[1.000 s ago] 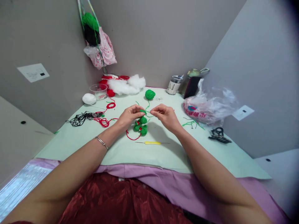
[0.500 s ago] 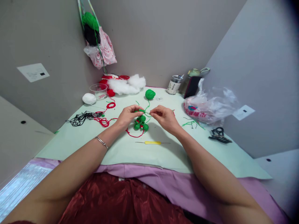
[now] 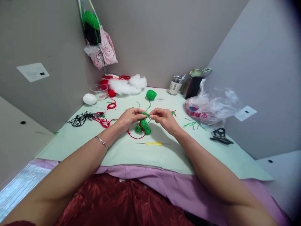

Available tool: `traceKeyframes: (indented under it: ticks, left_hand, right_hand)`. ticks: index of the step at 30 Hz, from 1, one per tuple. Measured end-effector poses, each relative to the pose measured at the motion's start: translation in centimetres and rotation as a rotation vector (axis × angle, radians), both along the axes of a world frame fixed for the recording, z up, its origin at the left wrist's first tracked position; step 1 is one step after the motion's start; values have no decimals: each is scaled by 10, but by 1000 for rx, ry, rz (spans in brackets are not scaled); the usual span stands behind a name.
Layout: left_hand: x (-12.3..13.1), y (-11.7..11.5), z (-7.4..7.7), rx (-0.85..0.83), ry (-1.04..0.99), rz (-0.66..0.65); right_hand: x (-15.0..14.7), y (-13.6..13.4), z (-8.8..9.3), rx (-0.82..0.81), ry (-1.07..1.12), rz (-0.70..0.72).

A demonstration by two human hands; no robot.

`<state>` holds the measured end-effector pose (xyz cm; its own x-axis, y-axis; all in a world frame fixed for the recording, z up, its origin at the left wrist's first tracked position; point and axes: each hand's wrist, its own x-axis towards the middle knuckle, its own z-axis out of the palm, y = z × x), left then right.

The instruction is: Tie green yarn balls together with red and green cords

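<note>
My left hand (image 3: 132, 116) pinches the top of a green crocheted piece (image 3: 144, 123), which has several round green balls and bits of red hanging below the fingers. My right hand (image 3: 163, 118) is closed in a pinch on green yarn at the piece's upper right edge, its fingertips almost meeting those of my left hand. Whether a thin needle is also between the right fingertips is too small to tell. From the work a green strand runs back to a green yarn ball (image 3: 151, 94). A red yarn strand (image 3: 136, 138) curves on the table under the piece.
Nearer me lies a yellow-handled crochet hook (image 3: 153, 143). Black yarn (image 3: 82, 119), red yarn (image 3: 103, 122) and a white ball (image 3: 89, 99) are on the left. White stuffing (image 3: 128, 85) sits behind. To the right are a plastic bag (image 3: 209, 106), a pen tin (image 3: 175, 85) and a black hair claw (image 3: 221, 137).
My right hand has moved slightly left, closing the gap to my left hand. The green piece has shifted a little, its balls lower and turned.
</note>
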<state>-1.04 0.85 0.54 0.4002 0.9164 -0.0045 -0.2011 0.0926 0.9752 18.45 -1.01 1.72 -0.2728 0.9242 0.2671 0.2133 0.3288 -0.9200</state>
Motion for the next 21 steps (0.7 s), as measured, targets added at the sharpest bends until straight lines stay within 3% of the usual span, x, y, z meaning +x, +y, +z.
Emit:
traceKeyframes:
  ticks: [7,13,18,21]
  left_hand:
    - [7,-3,-7,6,-30,37]
    - [8,-3,-9,86,-5,117]
    - [8,-1,-9,103,50,17]
    - [8,-2,-9,80,99,10]
  right_hand:
    - [-6,2,-6,-81,48,-63]
    - [-8,2,-10,-149,69,12]
    - [-8,1,-8,-90,154,-5]
    - [-5,2,-6,-96,67,23]
